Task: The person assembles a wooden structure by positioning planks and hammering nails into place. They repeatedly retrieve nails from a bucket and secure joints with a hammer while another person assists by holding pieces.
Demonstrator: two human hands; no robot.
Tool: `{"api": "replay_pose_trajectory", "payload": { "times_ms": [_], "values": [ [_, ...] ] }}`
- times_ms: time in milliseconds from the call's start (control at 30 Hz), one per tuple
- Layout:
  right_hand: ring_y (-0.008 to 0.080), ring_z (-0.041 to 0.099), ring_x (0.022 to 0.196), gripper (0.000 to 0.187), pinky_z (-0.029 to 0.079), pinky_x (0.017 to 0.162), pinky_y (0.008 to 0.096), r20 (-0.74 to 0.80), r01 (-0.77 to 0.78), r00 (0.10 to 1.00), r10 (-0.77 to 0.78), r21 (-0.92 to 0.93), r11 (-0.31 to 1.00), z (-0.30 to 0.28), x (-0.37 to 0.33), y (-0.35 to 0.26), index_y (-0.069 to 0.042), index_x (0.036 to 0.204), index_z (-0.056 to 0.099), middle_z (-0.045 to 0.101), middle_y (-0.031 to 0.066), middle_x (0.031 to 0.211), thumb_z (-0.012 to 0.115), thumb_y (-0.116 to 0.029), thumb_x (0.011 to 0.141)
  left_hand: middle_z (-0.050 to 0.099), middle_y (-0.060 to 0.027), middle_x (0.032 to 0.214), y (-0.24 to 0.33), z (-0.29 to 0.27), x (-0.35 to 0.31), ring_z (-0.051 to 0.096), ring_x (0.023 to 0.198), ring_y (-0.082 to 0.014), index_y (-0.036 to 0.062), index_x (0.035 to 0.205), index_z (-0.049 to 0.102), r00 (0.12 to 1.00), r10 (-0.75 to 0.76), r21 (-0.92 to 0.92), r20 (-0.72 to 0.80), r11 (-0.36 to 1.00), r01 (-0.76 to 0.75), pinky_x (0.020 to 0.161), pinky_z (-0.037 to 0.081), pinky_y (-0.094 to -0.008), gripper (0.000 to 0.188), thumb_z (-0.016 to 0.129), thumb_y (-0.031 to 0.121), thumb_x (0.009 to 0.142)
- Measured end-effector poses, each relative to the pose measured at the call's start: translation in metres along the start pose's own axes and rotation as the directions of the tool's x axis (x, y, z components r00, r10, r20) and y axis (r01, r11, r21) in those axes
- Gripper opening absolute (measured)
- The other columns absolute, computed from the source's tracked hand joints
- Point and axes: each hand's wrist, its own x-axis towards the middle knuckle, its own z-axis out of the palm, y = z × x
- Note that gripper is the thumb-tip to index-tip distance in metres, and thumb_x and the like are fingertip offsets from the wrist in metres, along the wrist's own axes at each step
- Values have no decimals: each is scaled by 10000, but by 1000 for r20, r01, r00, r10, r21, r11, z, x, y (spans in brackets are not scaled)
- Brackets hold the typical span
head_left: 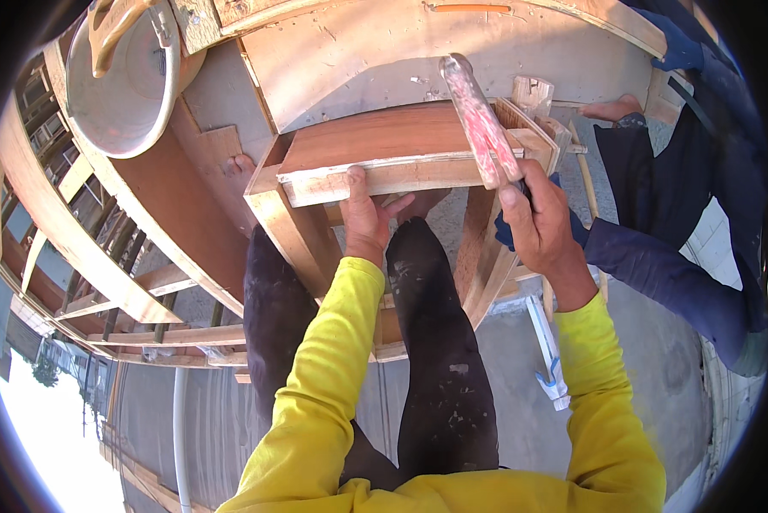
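A wooden box frame (294, 235) stands between my knees, topped by a reddish-brown plywood board (371, 141) with a pale strip along its near edge. My left hand (367, 218) grips that near edge from below, one digit lying up against the strip. My right hand (542, 214) is closed round the dark handle of a claw hammer (478, 124). The worn, pinkish hammer head is raised over the board's right end, its split claw toward me. Just below and behind my right hand, a co-worker's dark blue glove (505, 231) is at the frame's right side.
At upper left, a grey basin (115, 107) has a saw's wooden handle (115, 38) over it. Long timber formwork (76, 214) curves along the left. A co-worker's dark-clothed legs (649, 167) are at right, near a small wood block (532, 94). An orange pencil-like stick (469, 8) lies far ahead.
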Motion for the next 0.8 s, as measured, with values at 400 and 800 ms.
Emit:
{"api": "replay_pose_trajectory", "payload": {
  "times_ms": [400, 800],
  "values": [
    [159, 527, 590, 228, 427, 554, 302, -368, -151, 906, 210, 182, 972, 118, -74, 87, -10, 1017, 552, 527, 68, 701, 458, -215, 1051, 455, -107, 1473, -3, 9, 20, 470, 1351, -339, 130, 1510, 345, 992, 123, -25, -17, 992, -124, 1080, 453, -554, 858, 698, 605, 888],
    [125, 533, 578, 255, 430, 530, 316, -541, 58, 821, 181, 396, 917, 127, -116, 80, -53, 943, 522, 519, 23, 665, 459, -263, 1073, 400, -88, 1531, -4, 0, -1, 397, 1421, -319, 166, 1542, 313, 995, 96, 10, -34, 995, -96, 1137, 403, -566, 870, 681, 616, 894]
  ]
}}
